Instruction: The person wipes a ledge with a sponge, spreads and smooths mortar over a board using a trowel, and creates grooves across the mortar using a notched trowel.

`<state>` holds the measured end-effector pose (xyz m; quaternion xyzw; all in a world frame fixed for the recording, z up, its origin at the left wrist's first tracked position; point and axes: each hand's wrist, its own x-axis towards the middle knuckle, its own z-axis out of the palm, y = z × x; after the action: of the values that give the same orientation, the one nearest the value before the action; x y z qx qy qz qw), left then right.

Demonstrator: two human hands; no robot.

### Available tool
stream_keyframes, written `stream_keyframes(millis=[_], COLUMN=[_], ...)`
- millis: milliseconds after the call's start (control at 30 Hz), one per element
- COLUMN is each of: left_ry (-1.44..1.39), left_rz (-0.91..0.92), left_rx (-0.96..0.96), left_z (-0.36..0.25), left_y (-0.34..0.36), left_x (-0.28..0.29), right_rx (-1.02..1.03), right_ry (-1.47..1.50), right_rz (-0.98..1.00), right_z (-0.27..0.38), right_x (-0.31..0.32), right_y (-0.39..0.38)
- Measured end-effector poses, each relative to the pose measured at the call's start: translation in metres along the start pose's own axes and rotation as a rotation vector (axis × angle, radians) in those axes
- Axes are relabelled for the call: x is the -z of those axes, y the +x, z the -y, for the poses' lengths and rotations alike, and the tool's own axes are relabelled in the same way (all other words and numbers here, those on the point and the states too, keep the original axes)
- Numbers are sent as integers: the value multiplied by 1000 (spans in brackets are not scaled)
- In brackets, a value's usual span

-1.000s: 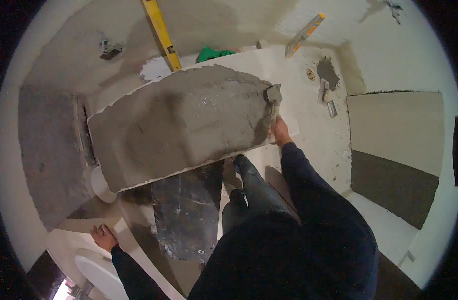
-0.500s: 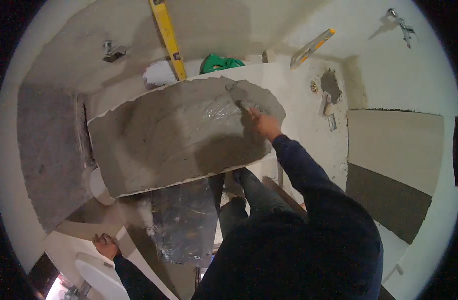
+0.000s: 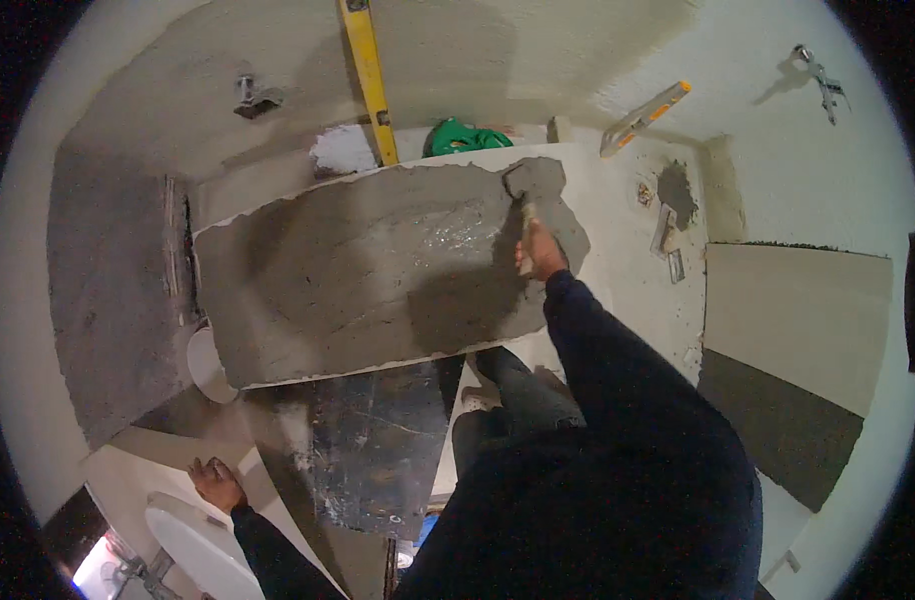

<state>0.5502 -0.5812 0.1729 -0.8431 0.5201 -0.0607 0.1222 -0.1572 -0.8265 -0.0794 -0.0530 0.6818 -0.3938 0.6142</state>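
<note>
A big slab [image 3: 368, 270] coated with wet grey mortar lies across the middle. My right hand [image 3: 542, 250] is closed round the pale handle of a trowel [image 3: 527, 212]. The trowel's blade is down in the mortar near the slab's far right end and is hard to tell from it. A glossy patch shows just left of that hand. My left hand [image 3: 218, 486] is at the lower left, by a white ledge beside a white basin [image 3: 193, 535]. Its fingers are loosely bent and apart, with nothing visible in them.
A yellow spirit level [image 3: 370, 85] leans on the far wall, near a green bag [image 3: 466, 138]. Another level [image 3: 646, 118] and a metal trowel [image 3: 670, 240] are at the right. A white bucket [image 3: 210, 365] stands by the slab's left end. Below lies a dark scuffed board [image 3: 378, 450].
My right hand has shifted slightly, its trowel now showing against the far right mortar, where a fresh lump bulges. The whole view has moved a little. My left hand stays by the ledge.
</note>
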Motion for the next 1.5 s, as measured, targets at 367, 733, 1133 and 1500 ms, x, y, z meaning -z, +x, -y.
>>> stream_keyframes(millis=[367,733,1133,1500], left_ry=[-161,176,-164,-272], left_rz=[-96,79,-133,-45], left_rx=[-121,-90,-102,37], left_z=[30,13,30,27], left_y=[18,33,29,17], left_x=[-38,-53,-64,-60], right_rx=[388,416,532,567], right_ry=[-821,-1106,-1776,-890], right_rz=[149,-507,-348,-120], right_z=[20,28,107,48], right_x=[-37,117,152,90], right_y=[-18,-63,-29,16])
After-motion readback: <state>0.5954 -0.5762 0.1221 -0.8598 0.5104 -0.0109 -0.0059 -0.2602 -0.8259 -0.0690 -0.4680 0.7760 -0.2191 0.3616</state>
